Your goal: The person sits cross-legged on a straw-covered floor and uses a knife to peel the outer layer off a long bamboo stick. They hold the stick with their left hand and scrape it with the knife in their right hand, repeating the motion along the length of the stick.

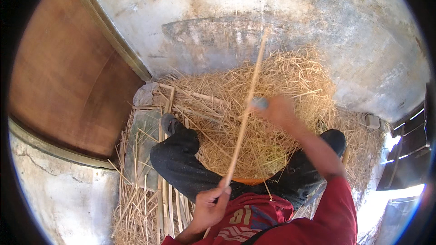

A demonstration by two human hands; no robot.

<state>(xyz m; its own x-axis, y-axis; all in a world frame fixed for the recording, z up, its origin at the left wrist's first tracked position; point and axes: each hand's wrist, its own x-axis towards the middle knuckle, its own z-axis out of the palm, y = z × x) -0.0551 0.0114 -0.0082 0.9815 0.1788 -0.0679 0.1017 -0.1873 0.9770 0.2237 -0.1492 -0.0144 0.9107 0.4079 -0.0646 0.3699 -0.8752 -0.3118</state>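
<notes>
A long, thin, pale strip (pixel 245 118), looking like split bamboo, slants up from my lap toward the wall. Its lower part is gripped by my closed left hand (pixel 211 206), close to my red shirt. About halfway up the strip is my right hand (pixel 278 110), smeared by motion. A small blue-grey thing (pixel 260 103) shows at its fingers, against the strip; its kind is too blurred to tell. Both my legs, in dark trousers, are bent, with a heap of thin pale shavings (pixel 290 81) between and beyond them.
More pale strips (pixel 170 204) lie by my left leg, beside a grey slab (pixel 146 131). A stained wall (pixel 290 13) stands behind the heap. A brown wooden panel (pixel 68 72) is at the left, and dark slats (pixel 408 149) are at the right.
</notes>
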